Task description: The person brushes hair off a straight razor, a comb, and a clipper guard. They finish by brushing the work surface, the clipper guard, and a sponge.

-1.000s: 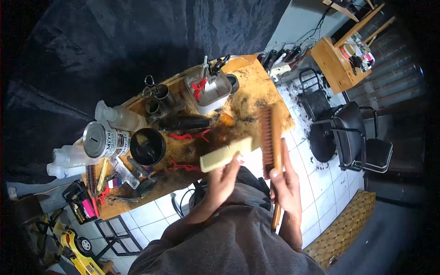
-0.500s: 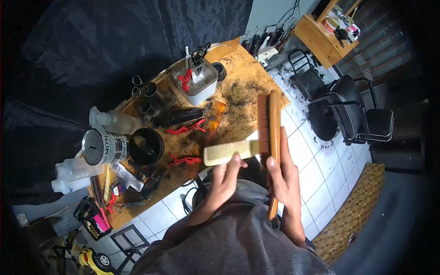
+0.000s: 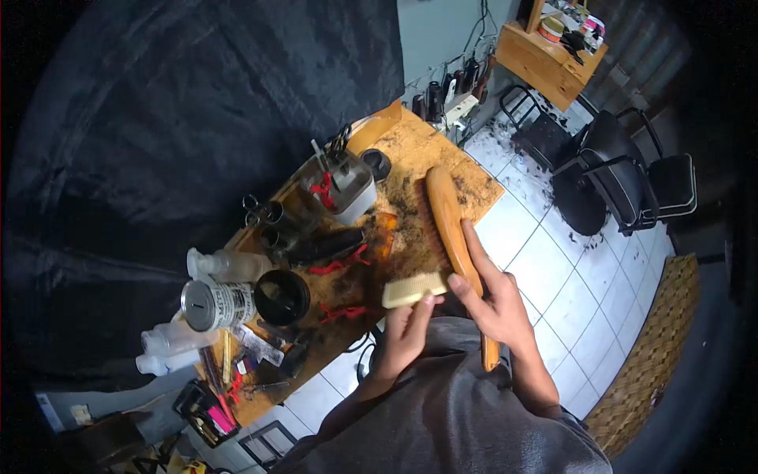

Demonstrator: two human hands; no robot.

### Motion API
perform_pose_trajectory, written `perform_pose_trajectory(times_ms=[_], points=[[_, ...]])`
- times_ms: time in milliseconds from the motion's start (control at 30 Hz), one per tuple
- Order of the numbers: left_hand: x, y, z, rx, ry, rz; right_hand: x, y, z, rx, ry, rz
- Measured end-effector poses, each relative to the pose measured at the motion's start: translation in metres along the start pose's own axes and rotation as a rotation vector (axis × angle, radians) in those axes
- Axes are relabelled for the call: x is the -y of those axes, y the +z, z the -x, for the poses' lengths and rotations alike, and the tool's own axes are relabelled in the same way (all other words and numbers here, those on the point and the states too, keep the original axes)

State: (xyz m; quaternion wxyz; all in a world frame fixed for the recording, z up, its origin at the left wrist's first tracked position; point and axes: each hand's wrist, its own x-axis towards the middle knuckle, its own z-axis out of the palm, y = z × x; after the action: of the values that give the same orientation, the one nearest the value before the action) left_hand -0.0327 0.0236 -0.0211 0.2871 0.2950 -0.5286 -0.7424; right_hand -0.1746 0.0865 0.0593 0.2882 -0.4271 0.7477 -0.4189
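Observation:
My left hand (image 3: pixel 406 338) is closed on a cream comb (image 3: pixel 410 291), thumb on its lower edge. The comb lies roughly level, its right end close to my right thumb. My right hand (image 3: pixel 499 310) grips a long brush with a wooden back (image 3: pixel 448 212). That brush leans up and to the left, wood towards me, and its dark bristles (image 3: pixel 426 217) face left over the table. Beyond the comb, an amber comb (image 3: pixel 384 235), red hair clips (image 3: pixel 341 261) and a black clipper-like tool (image 3: pixel 328 246) lie on the table.
The hair-strewn wooden table (image 3: pixel 474 186) carries a metal container of tools (image 3: pixel 359 204), a black bowl (image 3: pixel 282 298), a labelled can (image 3: pixel 207 306) and plastic bottles (image 3: pixel 237 266). Black chairs (image 3: pixel 616 170) stand right on the tiled floor (image 3: pixel 580 288), near a woven panel (image 3: pixel 651 340).
The brush has tilted from nearly upright to leaning left, showing more of its wooden back. The comb has turned, its teeth showing less clearly. The whole view has shifted.

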Motion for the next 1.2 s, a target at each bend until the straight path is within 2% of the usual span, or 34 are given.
perform_pose_trajectory(times_ms=[33,67,133,200,267,300,400,433,467,533,567,600,633,667,700,767,800,867,933,967,1000,1067,1133,1167,1200], points=[[-0.002,-0.002,-0.005,-0.076,-0.078,0.121,-0.002,-0.004,0.002,-0.01,0.001,-0.002],[-0.006,-0.004,-0.011,-0.156,-0.157,0.246,-0.003,-0.007,0.006,0.069,-0.02,0.017],[-0.018,-0.007,-0.03,-0.1,0.026,0.437,-0.005,-0.012,0.012,0.233,-0.064,0.054],[-0.014,-0.008,-0.035,-0.071,0.028,0.401,-0.009,-0.01,0.01,0.286,-0.052,0.061],[-0.017,0.006,-0.035,0.014,0.053,0.402,-0.012,0.0,0.006,0.145,-0.064,-0.017],[-0.01,0.005,-0.037,-0.02,-0.012,0.457,-0.008,0.001,0.0,0.076,-0.088,-0.07],[-0.006,0.017,-0.034,0.051,-0.038,0.471,-0.014,-0.001,-0.015,-0.053,-0.115,-0.063],[0.001,0.003,-0.027,0.065,-0.12,-0.017,-0.013,-0.004,-0.02,-0.078,-0.109,-0.055],[0.005,0.01,-0.024,0.013,0.012,-0.16,-0.01,-0.006,-0.023,-0.086,-0.1,-0.062],[0.003,0.007,-0.029,0.108,0.134,-0.445,0.0,-0.011,-0.028,-0.137,0.007,-0.185],[0.0,0.007,-0.033,0.109,0.133,-0.451,0.0,-0.013,-0.029,-0.118,0.046,-0.234],[-0.005,0.008,-0.037,0.051,0.032,-0.278,-0.004,-0.013,-0.029,-0.116,0.049,-0.24],[-0.008,0.008,-0.039,-0.01,-0.071,-0.104,-0.008,-0.012,-0.028,-0.127,-0.032,-0.197],[-0.007,0.008,-0.044,-0.112,-0.029,-0.028,-0.011,-0.011,-0.027,-0.137,-0.115,-0.152],[-0.008,0.002,-0.049,-0.167,-0.028,0.03,-0.003,-0.021,-0.024,0.027,0.018,-0.132],[-0.014,-0.008,-0.053,-0.294,-0.037,0.132,-0.011,-0.016,-0.025,0.111,-0.068,-0.135],[-0.016,-0.011,-0.054,-0.303,-0.033,0.129,-0.014,-0.011,-0.025,0.186,-0.149,-0.135],[-0.02,-0.015,-0.054,-0.112,0.031,-0.179,-0.01,-0.002,-0.032,0.15,-0.169,-0.12],[-0.021,-0.008,-0.053,-0.005,0.146,-0.336,-0.002,-0.002,-0.043,0.086,-0.024,-0.113],[-0.026,-0.005,-0.053,0.074,0.193,-0.404,-0.015,0.01,-0.05,-0.096,-0.214,-0.134],[-0.031,-0.002,-0.051,0.153,0.237,-0.469,-0.011,0.006,-0.052,-0.101,-0.207,-0.133],[-0.027,0.002,-0.049,0.145,0.159,-0.447,0.001,-0.005,-0.055,0.01,0.067,-0.336],[-0.023,0.003,-0.053,0.018,0.054,-0.145,-0.003,-0.004,-0.051,-0.013,0.019,-0.357],[-0.019,-0.001,-0.059,-0.069,0.145,-0.231,-0.002,-0.008,-0.046,0.057,0.04,-0.335],[-0.019,-0.005,-0.061,-0.114,0.091,-0.165,-0.003,-0.01,-0.042,0.129,0.057,-0.313]])
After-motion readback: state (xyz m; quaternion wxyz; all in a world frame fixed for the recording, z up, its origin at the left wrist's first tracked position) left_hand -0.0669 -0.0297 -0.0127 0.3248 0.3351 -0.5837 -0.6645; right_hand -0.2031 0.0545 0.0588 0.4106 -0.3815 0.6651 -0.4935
